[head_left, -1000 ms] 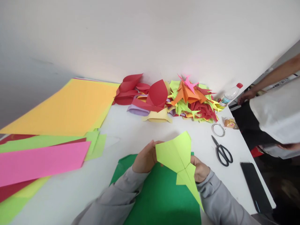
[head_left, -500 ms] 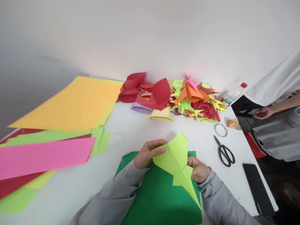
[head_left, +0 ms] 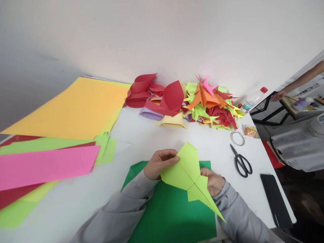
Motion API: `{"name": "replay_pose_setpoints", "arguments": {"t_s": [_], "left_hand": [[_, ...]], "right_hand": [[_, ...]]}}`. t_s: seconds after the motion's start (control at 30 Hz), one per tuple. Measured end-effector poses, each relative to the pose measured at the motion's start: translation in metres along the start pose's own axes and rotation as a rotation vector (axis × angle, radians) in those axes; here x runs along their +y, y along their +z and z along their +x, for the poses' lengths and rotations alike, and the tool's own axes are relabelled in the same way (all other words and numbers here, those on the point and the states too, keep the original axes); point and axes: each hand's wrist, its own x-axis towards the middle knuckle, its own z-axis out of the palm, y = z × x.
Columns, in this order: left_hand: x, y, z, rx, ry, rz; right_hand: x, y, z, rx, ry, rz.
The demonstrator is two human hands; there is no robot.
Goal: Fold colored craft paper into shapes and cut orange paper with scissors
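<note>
A folded lime-green paper piece (head_left: 186, 167), with a broad kite-shaped body and a long narrow point, is held up between both hands. My left hand (head_left: 162, 163) grips its upper left edge, thumb in front and fingers behind. At its right side my right hand (head_left: 214, 182) is closed on the paper, partly hidden behind it. Beneath the hands lies a dark green sheet (head_left: 174, 216) on the white table (head_left: 121, 158).
Coloured sheets (head_left: 76, 104) and a pink strip (head_left: 48, 165) lie left. Folded paper shapes (head_left: 210, 104) are heaped by the wall. Scissors (head_left: 241, 162), a tape roll (head_left: 238, 132), a wrapped snack (head_left: 250, 131), a bottle (head_left: 254, 98) and a black phone (head_left: 276, 200) sit right. Another person's hand (head_left: 278, 96) shows beyond.
The lime-green paper has turned slightly, its long point swinging right and its top shifting left. Both hands keep hold of it. The other person's arm has moved up.
</note>
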Motion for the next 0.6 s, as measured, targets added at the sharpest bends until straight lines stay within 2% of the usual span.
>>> {"name": "replay_pose_setpoints", "arguments": {"t_s": [0.2,0.4,0.47,0.6], "left_hand": [[-0.006,0.001,0.002,0.044,0.009,-0.016],[-0.003,-0.001,0.008,0.17,0.091,-0.146],[0.0,0.001,0.008,0.163,0.084,-0.202],[-0.003,0.011,0.002,0.056,0.047,-0.189]], "right_hand": [[0.002,-0.001,0.002,-0.013,-0.038,-0.036],[-0.001,0.002,0.002,0.123,-0.208,0.005],[-0.002,0.001,0.002,0.176,-0.257,-0.009],[-0.003,0.001,0.003,0.184,-0.297,-0.06]]}}
